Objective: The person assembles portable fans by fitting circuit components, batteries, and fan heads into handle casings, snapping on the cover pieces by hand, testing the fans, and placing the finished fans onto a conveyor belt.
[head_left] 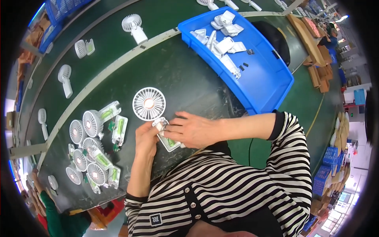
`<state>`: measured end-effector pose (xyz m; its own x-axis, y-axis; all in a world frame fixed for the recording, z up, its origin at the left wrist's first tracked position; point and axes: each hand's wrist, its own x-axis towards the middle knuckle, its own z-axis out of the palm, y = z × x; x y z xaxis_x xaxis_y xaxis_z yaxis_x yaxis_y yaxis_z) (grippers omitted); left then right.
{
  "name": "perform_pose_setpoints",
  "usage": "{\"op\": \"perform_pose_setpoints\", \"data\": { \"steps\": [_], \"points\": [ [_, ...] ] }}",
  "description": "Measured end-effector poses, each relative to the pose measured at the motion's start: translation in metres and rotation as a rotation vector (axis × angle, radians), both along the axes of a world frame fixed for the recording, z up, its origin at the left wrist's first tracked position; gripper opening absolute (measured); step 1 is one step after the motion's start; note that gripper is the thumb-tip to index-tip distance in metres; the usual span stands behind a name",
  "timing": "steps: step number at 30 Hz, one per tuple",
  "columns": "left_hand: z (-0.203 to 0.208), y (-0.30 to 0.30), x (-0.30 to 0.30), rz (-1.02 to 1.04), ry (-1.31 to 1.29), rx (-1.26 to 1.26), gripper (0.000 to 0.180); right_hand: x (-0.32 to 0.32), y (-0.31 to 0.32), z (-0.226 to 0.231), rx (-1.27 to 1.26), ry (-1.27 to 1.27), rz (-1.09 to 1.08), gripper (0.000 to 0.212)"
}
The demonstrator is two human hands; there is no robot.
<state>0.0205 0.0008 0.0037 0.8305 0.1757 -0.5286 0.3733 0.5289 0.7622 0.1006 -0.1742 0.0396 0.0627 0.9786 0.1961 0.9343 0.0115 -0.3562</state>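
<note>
A white handheld fan (149,104) lies on the dark green table in front of me, its round grille facing up with an orange-red centre. Its handle is open, and a light-green part (171,142) shows inside. My left hand (146,137) grips the handle close to the fan head, thumb and fingers along its edge. From the right, my right hand (194,129) reaches over the same handle, its fingers bent down onto the inside. Those fingers cover much of the handle, and whatever small part they may pinch is hidden.
Several opened fans (91,123) are clustered at the left. A blue bin (263,81) with white plastic covers (225,45) stands at the far right. More fans (134,29) sit beyond a pale rail (112,59). Another person's arm (47,203) shows at the lower left.
</note>
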Motion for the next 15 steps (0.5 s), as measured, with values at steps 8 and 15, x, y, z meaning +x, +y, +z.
{"op": "perform_pose_setpoints", "data": {
  "steps": [8,15],
  "points": [
    [-0.009,0.009,0.003,0.023,0.039,-0.06,0.021,0.127,-0.049,0.049,-0.066,0.087,-1.144,0.021],
    [-0.007,0.002,-0.002,0.017,0.052,-0.075,0.024,0.236,-0.078,0.013,-0.372,0.206,-1.567,0.042]
  ]
}}
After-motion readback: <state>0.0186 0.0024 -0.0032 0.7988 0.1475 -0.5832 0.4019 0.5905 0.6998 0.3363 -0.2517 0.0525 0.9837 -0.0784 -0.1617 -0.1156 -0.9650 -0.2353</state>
